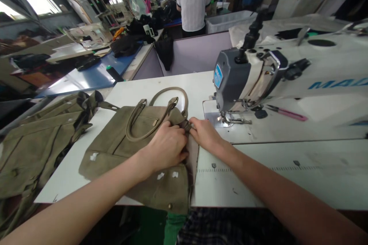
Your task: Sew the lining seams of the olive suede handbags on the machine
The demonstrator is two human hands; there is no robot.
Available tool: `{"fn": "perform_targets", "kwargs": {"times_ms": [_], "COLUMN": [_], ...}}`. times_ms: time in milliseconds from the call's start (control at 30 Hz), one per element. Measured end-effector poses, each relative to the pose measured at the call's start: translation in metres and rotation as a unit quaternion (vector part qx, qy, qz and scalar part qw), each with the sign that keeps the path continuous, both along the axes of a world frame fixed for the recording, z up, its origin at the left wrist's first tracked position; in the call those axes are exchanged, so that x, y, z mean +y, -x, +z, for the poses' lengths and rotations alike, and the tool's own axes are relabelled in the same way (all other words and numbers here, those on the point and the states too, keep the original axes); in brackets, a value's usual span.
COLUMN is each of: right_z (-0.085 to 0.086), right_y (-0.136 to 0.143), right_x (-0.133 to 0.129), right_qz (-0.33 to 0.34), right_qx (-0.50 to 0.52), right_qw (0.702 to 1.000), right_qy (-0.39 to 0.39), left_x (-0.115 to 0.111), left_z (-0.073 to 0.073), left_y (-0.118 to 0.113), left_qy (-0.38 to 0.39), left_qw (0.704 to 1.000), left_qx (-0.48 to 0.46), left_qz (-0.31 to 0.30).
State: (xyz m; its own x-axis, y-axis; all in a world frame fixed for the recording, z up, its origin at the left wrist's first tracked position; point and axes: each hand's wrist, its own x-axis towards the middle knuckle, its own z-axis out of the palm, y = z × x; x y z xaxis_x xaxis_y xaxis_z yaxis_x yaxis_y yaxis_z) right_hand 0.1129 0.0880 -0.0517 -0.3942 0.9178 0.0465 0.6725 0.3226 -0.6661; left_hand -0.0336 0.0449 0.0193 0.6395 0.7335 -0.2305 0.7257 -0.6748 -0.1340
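An olive-green handbag (115, 126) with two looped handles lies on the white sewing table, its flap end hanging toward the front edge. My left hand (169, 143) is closed on the bag's right side edge, its fingertips partly hidden in the fabric. My right hand (205, 134) pinches the bag's upper right corner, where a small strap end bunches up. Just right of the bag stands a sewing machine (235, 84); its presser foot (228, 116) is a little beyond my right hand. Small white bits stick to the bag's fabric.
More olive bags (43, 138) are piled at the left. Pink-handled thread snips (287, 113) lie under the machine arm. A green thread cone (113, 72) stands behind the table's far left corner. Farther back, a person in a white shirt (194, 4) stands beside a grey bin (230, 21).
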Motion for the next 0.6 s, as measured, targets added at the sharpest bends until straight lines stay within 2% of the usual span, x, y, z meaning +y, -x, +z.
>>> {"fn": "perform_targets", "kwargs": {"times_ms": [100,200,300,367,433,500,600], "right_z": [0.000,0.000,0.001,0.002,0.004,0.004,0.003], "right_y": [-0.004,-0.008,-0.013,-0.019,-0.026,-0.035,-0.045], "right_x": [0.002,0.008,0.013,0.014,0.013,0.010,0.002], "right_qz": [0.032,0.062,0.064,0.059,0.058,0.056,0.037], "right_qx": [-0.004,-0.004,-0.011,-0.015,-0.019,-0.020,-0.007], "right_qw": [0.999,0.998,0.998,0.998,0.998,0.998,0.999], "right_qy": [-0.003,-0.005,-0.013,-0.017,-0.019,-0.019,-0.020], "left_x": [0.004,0.024,0.051,0.059,0.051,0.034,0.008], "left_z": [0.015,0.022,0.013,0.003,-0.005,-0.011,-0.020], "left_y": [0.015,0.031,0.034,0.027,0.016,0.003,-0.009], "left_qy": [-0.014,-0.033,0.002,0.017,0.005,-0.015,-0.056], "left_qw": [0.999,0.993,0.992,0.993,0.996,0.999,0.998], "left_qx": [0.022,-0.003,-0.042,-0.072,-0.075,-0.042,0.012], "left_qz": [-0.045,-0.116,-0.115,-0.092,-0.050,-0.004,0.024]}}
